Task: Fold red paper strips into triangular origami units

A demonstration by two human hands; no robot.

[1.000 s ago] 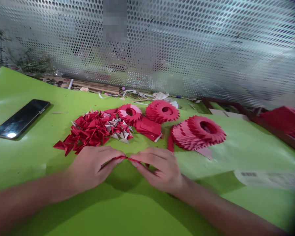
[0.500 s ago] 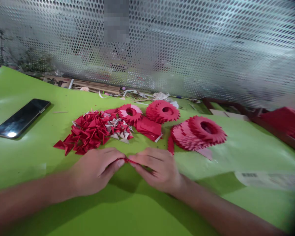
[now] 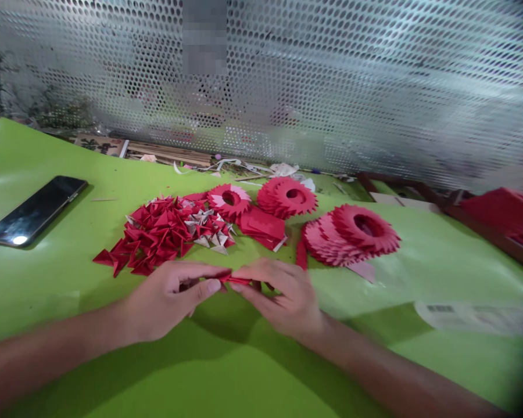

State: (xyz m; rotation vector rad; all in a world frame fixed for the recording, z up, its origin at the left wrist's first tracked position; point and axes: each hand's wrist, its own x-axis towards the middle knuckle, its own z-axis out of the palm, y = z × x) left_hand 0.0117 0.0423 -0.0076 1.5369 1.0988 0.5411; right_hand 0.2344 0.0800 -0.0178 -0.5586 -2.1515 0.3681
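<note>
A small folded piece of red paper (image 3: 234,280) is pinched between my two hands above the green tabletop. My left hand (image 3: 169,299) has its thumb and fingertips closed on the paper's left end. On the right end, my right hand (image 3: 283,296) grips it the same way; the fingers cover part of the paper. Just beyond my left hand lies a heap of red folded paper triangles (image 3: 157,232), with white-and-red triangles (image 3: 211,229) at its right side. A stack of flat red paper rectangles (image 3: 264,225) lies behind my right hand.
Ring-shaped folded-paper pieces stand at the back: a pink-and-red ring (image 3: 229,200), a red one (image 3: 287,196) and a taller one (image 3: 353,235). A phone (image 3: 37,210) lies at left. A box of red paper (image 3: 505,223) sits at right, before a perforated metal sheet (image 3: 287,87).
The red paper between my fingertips now shows a wider face. My left fingers have straightened slightly and my fingertips have shifted on the paper. The other things stay in place.
</note>
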